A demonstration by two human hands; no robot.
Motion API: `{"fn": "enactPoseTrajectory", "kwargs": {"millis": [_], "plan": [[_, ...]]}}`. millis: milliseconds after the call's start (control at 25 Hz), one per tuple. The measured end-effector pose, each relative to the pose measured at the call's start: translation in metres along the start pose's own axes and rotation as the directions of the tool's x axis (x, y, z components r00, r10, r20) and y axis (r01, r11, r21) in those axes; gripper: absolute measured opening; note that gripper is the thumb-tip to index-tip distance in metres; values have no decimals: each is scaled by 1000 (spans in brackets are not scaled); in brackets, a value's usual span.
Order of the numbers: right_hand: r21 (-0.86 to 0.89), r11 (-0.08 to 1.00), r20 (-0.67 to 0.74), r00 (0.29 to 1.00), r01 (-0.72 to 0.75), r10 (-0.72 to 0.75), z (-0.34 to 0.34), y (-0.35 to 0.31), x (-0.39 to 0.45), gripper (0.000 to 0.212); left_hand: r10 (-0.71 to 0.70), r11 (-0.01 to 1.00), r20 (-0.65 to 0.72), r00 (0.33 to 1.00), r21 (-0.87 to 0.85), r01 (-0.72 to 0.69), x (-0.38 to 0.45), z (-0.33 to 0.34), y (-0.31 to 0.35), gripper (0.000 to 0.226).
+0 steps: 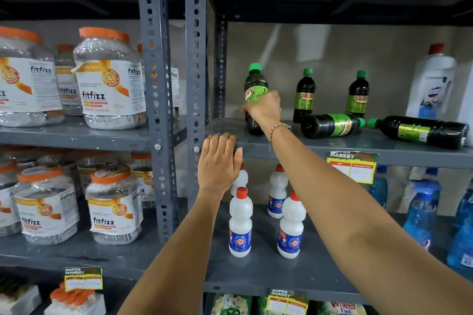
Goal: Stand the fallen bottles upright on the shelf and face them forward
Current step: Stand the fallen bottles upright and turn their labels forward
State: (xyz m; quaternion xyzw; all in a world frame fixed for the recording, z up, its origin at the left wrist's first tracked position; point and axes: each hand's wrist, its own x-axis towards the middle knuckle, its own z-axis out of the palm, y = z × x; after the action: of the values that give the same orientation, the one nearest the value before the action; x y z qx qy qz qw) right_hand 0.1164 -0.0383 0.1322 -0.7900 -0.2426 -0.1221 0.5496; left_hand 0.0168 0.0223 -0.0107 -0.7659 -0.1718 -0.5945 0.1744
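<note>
At frame centre, an upright green-capped dark bottle (255, 96) is gripped around its middle by the right hand (265, 107). The left hand (218, 161) is laid flat, fingers extended, on the grey metal shelf (307, 147) edge. Two fallen bottles (332, 125) lie at right. A concrete wall (332, 46) is seen behind.

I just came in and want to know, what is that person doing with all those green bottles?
A person is tidying a shop shelf. Their right hand has a grip on one dark bottle with a green cap, standing upright near the shelf's left end. Their left hand rests open on the shelf's front edge. Two more bottles stand behind, and two lie on their sides, not yet stood up.
</note>
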Motion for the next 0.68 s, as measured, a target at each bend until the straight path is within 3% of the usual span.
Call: {"fn": "enactPoseTrajectory", "kwargs": {"millis": [80,160,360,520,680], "plan": [[27,999,-89,996,27,-25,8,8,1,79,-6,1000,9,1000,-5,6,0,0,0,48],[90,995,-93,995,39,-31,11,16,4,81,-12,1000,16,1000,-18,12,1,0,-1,49],[102,992,106,991,74,-85,10,23,10,88,-9,1000,13,1000,-12,9,1,-2,-1,46],[175,984,245,968,19,-62,-3,40,16,73,-7,1000,14,1000,-3,8,1,-2,0,41],[10,995,148,984,96,-96,-6,45,14,90,-11,1000,29,1000,-25,12,1,-5,0,41]]}}
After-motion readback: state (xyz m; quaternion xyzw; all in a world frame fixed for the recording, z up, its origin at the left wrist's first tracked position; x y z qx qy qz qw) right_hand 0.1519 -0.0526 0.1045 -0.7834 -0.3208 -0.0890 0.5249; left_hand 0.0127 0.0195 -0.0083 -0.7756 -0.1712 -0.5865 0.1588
